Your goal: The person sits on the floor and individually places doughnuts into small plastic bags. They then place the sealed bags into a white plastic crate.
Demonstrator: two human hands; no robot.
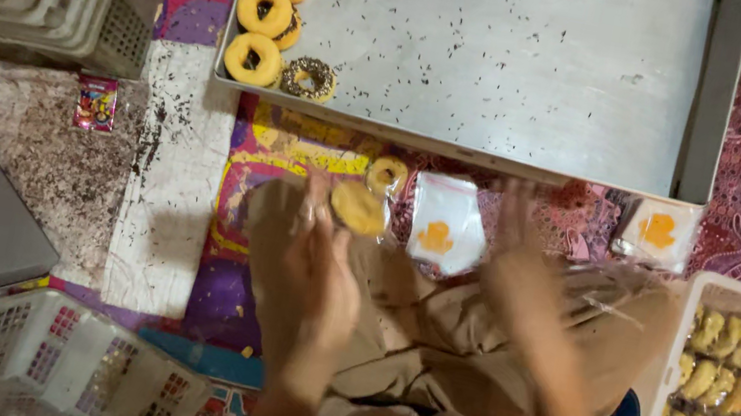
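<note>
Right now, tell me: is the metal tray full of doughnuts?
No: the metal tray holds only a few doughnuts at its left edge, and the rest is bare apart from scattered sprinkles.

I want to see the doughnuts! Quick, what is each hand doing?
Left hand: closed on a round yellow-glazed doughnut.
Right hand: blurred, seems open, holding nothing clear.

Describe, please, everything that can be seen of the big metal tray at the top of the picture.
The metal tray is a large, flat, rectangular sheet of dull silver metal with low raised edges. It lies flat on a colourful patterned mat, above the person's hands. Dark chocolate sprinkles are scattered over most of its bare surface. Only its left end is occupied: a few ring doughnuts, some with yellow glaze, some with dark sprinkles. Neither hand touches it.
</note>
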